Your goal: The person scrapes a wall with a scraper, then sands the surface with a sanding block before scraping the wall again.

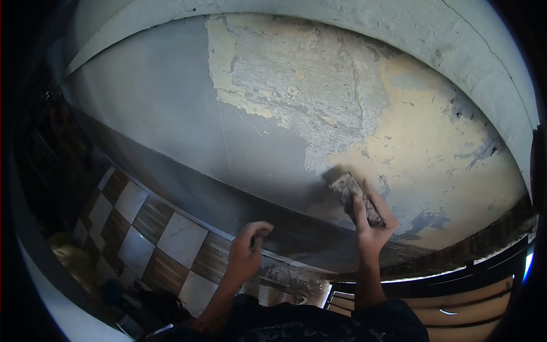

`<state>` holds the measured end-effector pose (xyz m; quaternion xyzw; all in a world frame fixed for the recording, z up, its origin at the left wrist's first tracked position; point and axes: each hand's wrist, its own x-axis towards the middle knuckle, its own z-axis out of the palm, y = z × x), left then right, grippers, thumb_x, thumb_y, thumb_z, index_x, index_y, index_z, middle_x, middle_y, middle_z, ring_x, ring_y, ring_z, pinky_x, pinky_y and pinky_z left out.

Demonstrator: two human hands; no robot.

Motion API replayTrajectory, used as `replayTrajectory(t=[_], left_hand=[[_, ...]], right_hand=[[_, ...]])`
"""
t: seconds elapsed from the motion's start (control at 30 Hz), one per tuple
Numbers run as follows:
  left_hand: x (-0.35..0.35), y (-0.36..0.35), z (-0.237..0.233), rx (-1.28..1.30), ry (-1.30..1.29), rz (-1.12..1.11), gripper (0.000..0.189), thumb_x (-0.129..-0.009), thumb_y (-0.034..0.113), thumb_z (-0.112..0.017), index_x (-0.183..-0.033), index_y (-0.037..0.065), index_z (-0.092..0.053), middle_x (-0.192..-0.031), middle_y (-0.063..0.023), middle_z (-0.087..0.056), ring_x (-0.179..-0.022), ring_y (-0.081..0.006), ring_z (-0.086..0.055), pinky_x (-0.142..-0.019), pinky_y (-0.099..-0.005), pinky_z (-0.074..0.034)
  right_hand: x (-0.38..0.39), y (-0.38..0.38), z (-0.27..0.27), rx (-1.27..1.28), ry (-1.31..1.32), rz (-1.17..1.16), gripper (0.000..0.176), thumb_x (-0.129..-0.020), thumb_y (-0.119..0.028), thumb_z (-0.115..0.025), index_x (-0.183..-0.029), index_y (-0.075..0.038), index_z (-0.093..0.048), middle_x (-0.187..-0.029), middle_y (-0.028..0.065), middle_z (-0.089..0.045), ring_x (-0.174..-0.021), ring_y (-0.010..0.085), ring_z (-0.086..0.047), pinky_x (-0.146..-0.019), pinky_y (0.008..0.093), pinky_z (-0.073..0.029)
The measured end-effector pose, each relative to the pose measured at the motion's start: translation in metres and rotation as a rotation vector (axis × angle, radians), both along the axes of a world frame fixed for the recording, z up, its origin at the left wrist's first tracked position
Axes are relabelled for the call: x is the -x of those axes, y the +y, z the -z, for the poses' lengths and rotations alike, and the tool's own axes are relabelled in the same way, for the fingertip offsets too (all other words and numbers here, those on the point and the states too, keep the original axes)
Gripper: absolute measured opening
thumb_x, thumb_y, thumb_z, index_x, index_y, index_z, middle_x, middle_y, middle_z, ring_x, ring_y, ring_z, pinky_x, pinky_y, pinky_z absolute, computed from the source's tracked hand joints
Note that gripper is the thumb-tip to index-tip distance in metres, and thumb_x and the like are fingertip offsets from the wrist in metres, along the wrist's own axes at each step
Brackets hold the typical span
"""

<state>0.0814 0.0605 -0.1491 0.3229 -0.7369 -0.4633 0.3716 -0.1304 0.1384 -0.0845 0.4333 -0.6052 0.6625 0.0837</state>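
Observation:
My right hand (pixel 376 219) grips a rough, mottled grey-and-whitish block (pixel 350 192), its thumb along one side and fingers along the other. The block is against or very close to the patchy wall (pixel 268 148); exact contact cannot be made out. Bare grey, yellowish paint and pale scraped patches show on that wall. Lower down to the left, my left hand (pixel 249 242) hangs in front of the wall's dark lower band (pixel 296 233). Its fingers are loosely curled, with a gap to the thumb and nothing visible in them.
A white ledge or arch (pixel 399 28) curves over the wall. Checkered tiles (pixel 182 236) in white and brown run along the lower left. At the lower right is a slatted brown panel (pixel 473 308). Dark, indistinct items (pixel 151 305) sit at the bottom left.

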Motion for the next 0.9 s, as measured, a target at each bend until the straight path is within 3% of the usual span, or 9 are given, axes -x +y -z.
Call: replayTrajectory(t=[0.03,0.1,0.2,0.27,0.5,0.57,0.9], left_hand=[[0.011,0.001,-0.015,0.066,0.01,0.031,0.033,-0.081,-0.011,-0.044,-0.108,0.002,-0.056,-0.108,-0.015,-0.06,-0.104,-0.0271,-0.058,-0.089,-0.0337,-0.045],[0.032,0.005,-0.05,0.225,0.127,0.107,0.046,-0.078,-0.015,-0.043,-0.12,0.003,-0.051,-0.121,-0.0175,-0.054,-0.115,-0.0315,-0.052,-0.097,-0.038,-0.042],[0.054,0.001,-0.076,0.382,0.191,0.191,0.05,-0.081,-0.012,-0.043,-0.13,-0.001,-0.043,-0.133,-0.0197,-0.045,-0.124,-0.0313,-0.045,-0.099,-0.0372,-0.039],[0.066,-0.007,-0.076,0.49,0.213,0.243,0.074,-0.068,-0.016,-0.049,-0.138,0.0,-0.031,-0.142,-0.0218,-0.03,-0.126,-0.0389,-0.038,-0.104,-0.044,-0.035],[0.071,-0.021,-0.077,0.483,0.179,0.312,0.077,-0.064,-0.013,-0.051,-0.137,-0.005,-0.028,-0.143,-0.0245,-0.026,-0.129,-0.0412,-0.032,-0.105,-0.0476,-0.031],[0.075,-0.022,-0.071,0.572,0.176,0.27,0.075,-0.064,-0.012,-0.052,-0.136,-0.007,-0.029,-0.143,-0.0254,-0.026,-0.131,-0.0398,-0.029,-0.106,-0.0478,-0.029],[0.071,-0.033,-0.077,0.565,0.238,0.354,0.071,-0.064,-0.01,-0.053,-0.132,-0.01,-0.035,-0.142,-0.0256,-0.03,-0.135,-0.0344,-0.026,-0.108,-0.0477,-0.025]], right_hand=[[-0.001,-0.003,-0.014,-0.005,0.007,-0.002,0.029,-0.078,0.004,-0.065,-0.106,0.004,-0.065,-0.085,0.0115,-0.067,-0.076,0.0114,-0.061,-0.068,0.0209,-0.047],[-0.006,-0.011,-0.038,-0.072,0.306,0.008,0.032,-0.075,0.007,-0.064,-0.106,0.001,-0.066,-0.075,0.0116,-0.064,-0.067,0.011,-0.058,-0.063,0.0215,-0.046],[-0.016,-0.037,-0.049,-0.004,0.345,0.002,0.027,-0.077,0.007,-0.062,-0.104,0.002,-0.066,-0.072,0.0078,-0.06,-0.064,0.0101,-0.055,-0.061,0.0212,-0.043],[-0.023,-0.049,-0.051,0.027,0.401,0.023,0.027,-0.077,0.007,-0.061,-0.104,0.001,-0.066,-0.072,0.0076,-0.06,-0.064,0.01,-0.055,-0.061,0.0207,-0.043],[-0.03,-0.053,-0.056,-0.018,0.381,0.075,0.025,-0.077,0.008,-0.06,-0.101,0.003,-0.067,-0.073,0.0068,-0.061,-0.067,0.0102,-0.056,-0.063,0.0211,-0.044],[-0.033,-0.061,-0.057,0.047,0.445,0.134,0.029,-0.074,0.006,-0.061,-0.102,0.0,-0.068,-0.067,0.0066,-0.059,-0.057,0.0089,-0.054,-0.053,0.0205,-0.042],[-0.04,-0.066,-0.061,-0.023,0.418,0.202,0.03,-0.074,0.01,-0.061,-0.101,0.0,-0.068,-0.072,0.0069,-0.063,-0.06,0.0087,-0.056,-0.053,0.0198,-0.042]])
